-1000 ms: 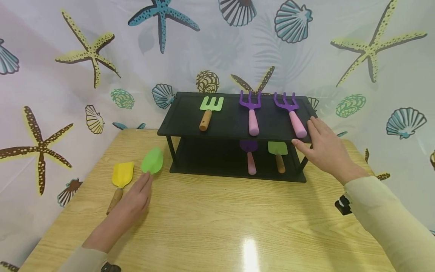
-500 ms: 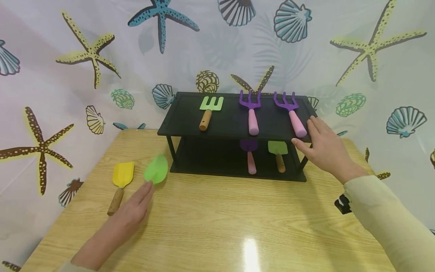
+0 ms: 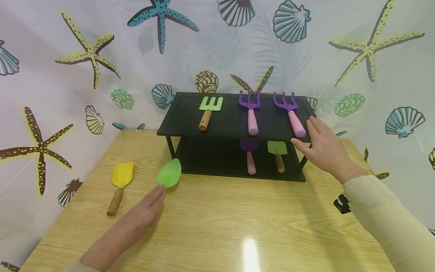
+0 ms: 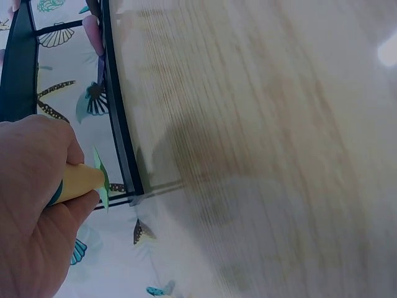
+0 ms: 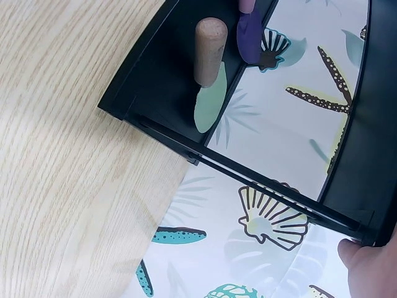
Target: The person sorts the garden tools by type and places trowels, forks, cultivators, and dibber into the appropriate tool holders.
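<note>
My left hand [image 3: 142,211] grips the wooden handle of a small green trowel [image 3: 170,173]. In the left wrist view, fingers curl round the handle [image 4: 84,182], and the green blade is seen edge-on beyond it. In the head view the blade points toward the lower left corner of a black two-tier rack [image 3: 183,121]. My right hand [image 3: 326,149] rests on the rack's right end, thumb at the front edge and fingers laid along the top. Close to those fingers lies a purple hand fork with a pink handle [image 3: 297,124].
On the top shelf lie another purple fork [image 3: 252,121] and a green fork [image 3: 205,120]. The lower shelf bears a purple trowel with a pink handle [image 3: 250,162] and a green shovel [image 3: 280,162]. A yellow shovel [image 3: 122,175] lies on the table at left.
My left hand has moved the green trowel to the right, toward the rack's lower left corner, and away from the yellow shovel. My right hand has stayed on the rack.
</note>
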### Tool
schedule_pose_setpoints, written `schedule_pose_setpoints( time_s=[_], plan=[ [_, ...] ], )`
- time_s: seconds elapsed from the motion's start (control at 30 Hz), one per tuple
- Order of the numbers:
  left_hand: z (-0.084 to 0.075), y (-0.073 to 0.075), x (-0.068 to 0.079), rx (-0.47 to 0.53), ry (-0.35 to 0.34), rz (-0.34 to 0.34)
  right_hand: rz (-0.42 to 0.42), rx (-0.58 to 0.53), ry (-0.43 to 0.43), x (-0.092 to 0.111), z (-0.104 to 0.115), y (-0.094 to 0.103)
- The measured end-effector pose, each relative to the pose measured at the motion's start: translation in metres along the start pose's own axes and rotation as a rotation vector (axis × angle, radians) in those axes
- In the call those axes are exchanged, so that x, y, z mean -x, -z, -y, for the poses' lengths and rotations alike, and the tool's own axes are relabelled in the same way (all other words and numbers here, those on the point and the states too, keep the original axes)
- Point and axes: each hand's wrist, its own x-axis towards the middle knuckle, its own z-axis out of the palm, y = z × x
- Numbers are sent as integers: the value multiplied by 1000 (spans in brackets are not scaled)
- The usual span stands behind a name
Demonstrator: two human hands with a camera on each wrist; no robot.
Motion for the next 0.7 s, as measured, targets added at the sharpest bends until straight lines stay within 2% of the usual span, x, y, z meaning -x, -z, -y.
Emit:
schedule_pose_setpoints(
  time_s=[0.1,0.17,0.33,0.43,0.57,0.7],
  plan=[
    [-2,-3,-6,49,10,-1,3,3,1,0,0,0],
    [-3,-5,-10,47,-1,-4,4,4,1,-1,0,0],
    [-4,-10,-22,-15,-47,-17,3,8,2,-1,-1,-1],
    [-4,-14,-31,-19,-54,-12,1,9,2,-1,-1,-1],
    [-4,-20,-43,39,-44,10,-2,4,1,-1,-1,-1],
    [-3,-28,-55,120,-14,78,-5,-2,4,0,-1,-2]
  ],
)
